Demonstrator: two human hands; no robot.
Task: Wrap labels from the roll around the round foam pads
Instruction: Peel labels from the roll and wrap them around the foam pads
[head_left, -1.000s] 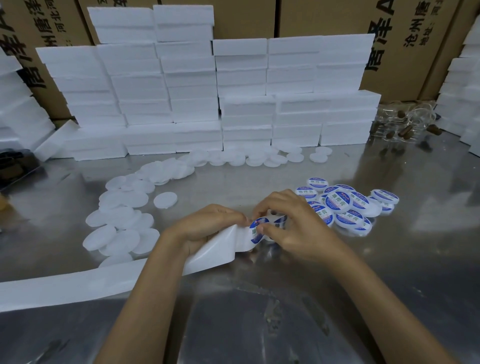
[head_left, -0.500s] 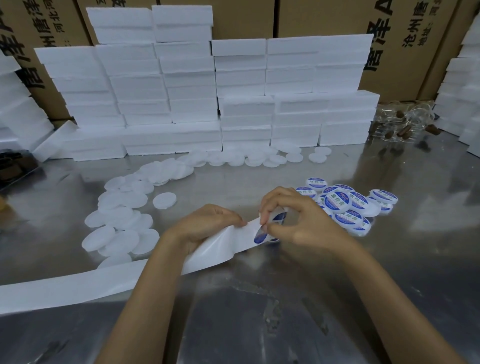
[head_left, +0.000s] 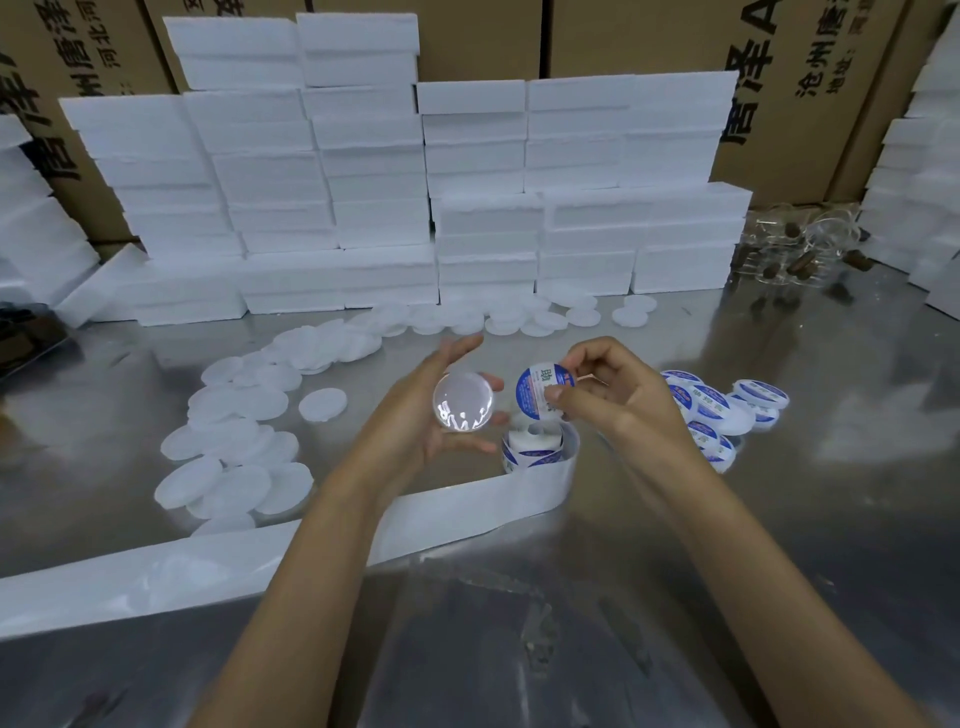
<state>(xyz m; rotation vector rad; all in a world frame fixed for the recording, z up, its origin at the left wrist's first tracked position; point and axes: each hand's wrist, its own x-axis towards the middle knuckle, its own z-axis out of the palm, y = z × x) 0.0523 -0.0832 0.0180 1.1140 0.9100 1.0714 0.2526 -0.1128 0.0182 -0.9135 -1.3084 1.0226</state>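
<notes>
1. The left hand (head_left: 441, 410) is raised above the metal table (head_left: 779, 519). It holds a round glossy disc (head_left: 464, 401) between the thumb and the curled fingers, and the flat face of the disc is turned to the camera.
2. The right hand (head_left: 618, 400) is at 3 o'clock of the left one, close but not touching. Its thumb and fingers pinch a round blue-and-white label (head_left: 540, 397) at the edge.
3. The label roll (head_left: 535, 449) lies on the table just under both hands. Its empty white backing strip (head_left: 208, 566) runs away toward 8 o'clock.
4. Bare round foam pads (head_left: 234, 441) lie scattered at 9 o'clock of the hands.
5. Pads already labelled (head_left: 722, 410) are piled at 3 o'clock, beside the right wrist.
6. White foam blocks (head_left: 363, 182) are stacked at 12 o'clock, in front of cardboard boxes (head_left: 649, 36).
</notes>
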